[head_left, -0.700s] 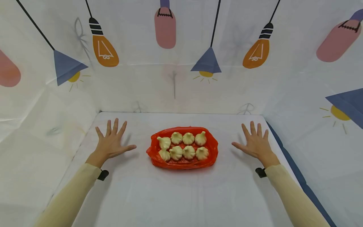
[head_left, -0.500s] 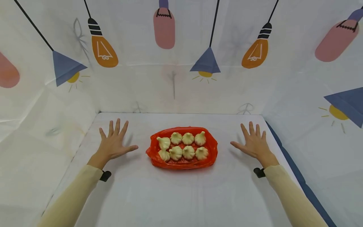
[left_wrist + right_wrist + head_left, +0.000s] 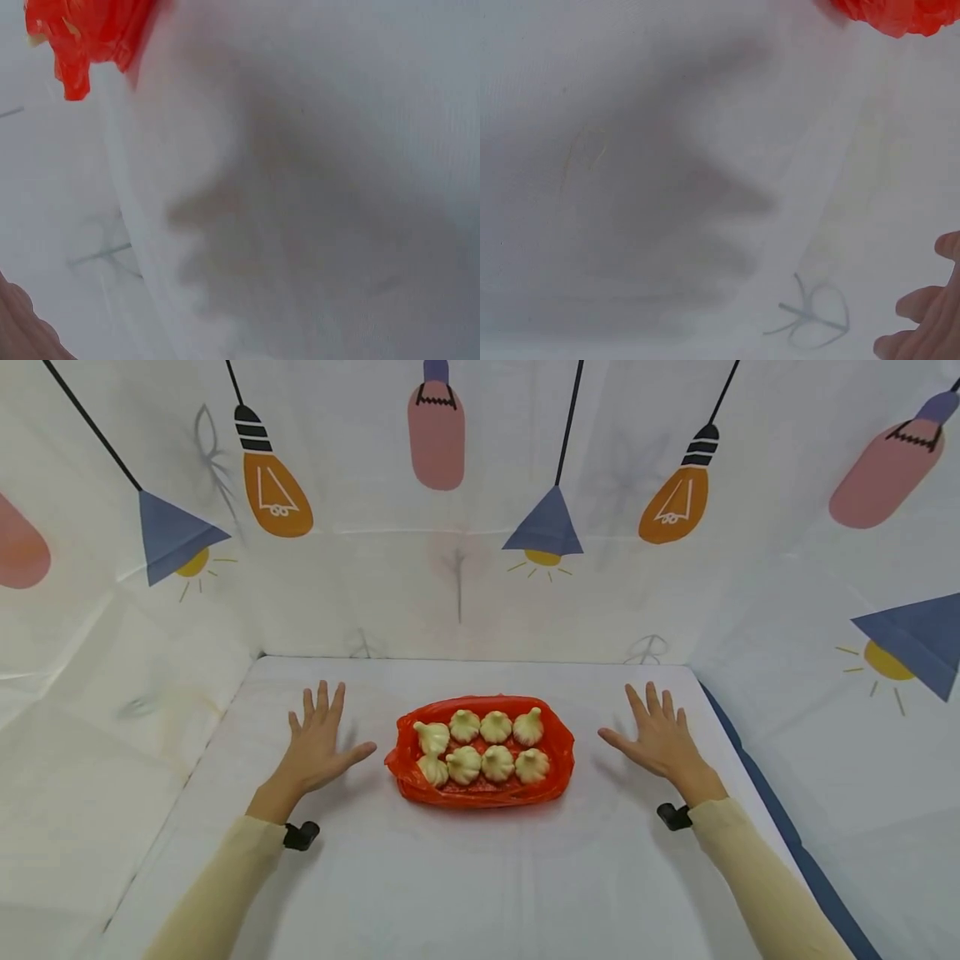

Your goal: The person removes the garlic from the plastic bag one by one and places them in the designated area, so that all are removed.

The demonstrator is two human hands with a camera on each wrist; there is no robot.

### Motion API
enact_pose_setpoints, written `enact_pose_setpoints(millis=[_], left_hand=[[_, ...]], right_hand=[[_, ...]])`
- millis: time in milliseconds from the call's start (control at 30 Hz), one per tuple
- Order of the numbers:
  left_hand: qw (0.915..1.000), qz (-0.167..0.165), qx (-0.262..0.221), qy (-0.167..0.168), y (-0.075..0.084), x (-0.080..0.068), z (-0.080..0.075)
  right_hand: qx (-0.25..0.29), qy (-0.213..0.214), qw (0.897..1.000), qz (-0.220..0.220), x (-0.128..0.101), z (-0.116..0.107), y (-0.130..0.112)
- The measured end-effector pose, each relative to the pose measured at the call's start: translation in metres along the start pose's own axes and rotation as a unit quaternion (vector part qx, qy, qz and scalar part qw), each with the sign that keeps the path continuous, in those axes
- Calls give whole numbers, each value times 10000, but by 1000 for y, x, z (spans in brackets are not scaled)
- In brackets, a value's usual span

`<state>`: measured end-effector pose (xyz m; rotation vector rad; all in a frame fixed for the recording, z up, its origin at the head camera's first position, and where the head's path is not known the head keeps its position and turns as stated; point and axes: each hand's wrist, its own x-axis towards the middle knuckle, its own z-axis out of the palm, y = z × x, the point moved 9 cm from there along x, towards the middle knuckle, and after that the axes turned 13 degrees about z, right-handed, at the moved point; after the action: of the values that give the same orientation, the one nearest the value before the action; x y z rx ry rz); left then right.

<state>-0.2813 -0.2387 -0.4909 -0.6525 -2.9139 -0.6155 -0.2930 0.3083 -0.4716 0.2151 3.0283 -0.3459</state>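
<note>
A red plastic-lined tray sits mid-table with several pale dumplings in two rows. My left hand hovers flat to the tray's left, fingers spread and straight, holding nothing. My right hand hovers flat to the tray's right, fingers also spread, empty. Both stay a short gap from the tray. In the left wrist view a corner of the red tray shows at top left; in the right wrist view its edge shows at top right, with fingertips at the lower right.
A white cloth covers the table. Cloth walls printed with lamps and bulbs enclose the back and both sides. A dark blue strip runs along the table's right edge.
Both hands have drifted inward toward the tray, the left more than the right. Tray and dumplings have not moved.
</note>
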Motion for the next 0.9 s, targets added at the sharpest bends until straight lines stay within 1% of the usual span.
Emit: enact_pose_setpoints(millis=[100,200,333,467,600,800,900], left_hand=[[9998,5,-180,60,6,0,0],[9991,-67,-417,65,11,1,3],[9972,-173,-724,19,16,1,11],[9946,-144,-1017,125,22,1,18],[9884,-180,-1484,285,28,3,24],[9746,-131,-2126,691,39,5,32],[9677,-89,-2367,865,43,6,38]], right_hand=[[60,0,10000,-19,-1,-2,-5],[118,32,9999,-49,-1,-4,-9],[159,23,9998,-108,-1,-4,-16],[198,19,9996,-197,-2,-3,-24],[284,35,9993,-246,-2,-4,-31],[281,-52,9991,-320,-2,-3,-45],[329,-57,9987,-383,-3,-4,-54]])
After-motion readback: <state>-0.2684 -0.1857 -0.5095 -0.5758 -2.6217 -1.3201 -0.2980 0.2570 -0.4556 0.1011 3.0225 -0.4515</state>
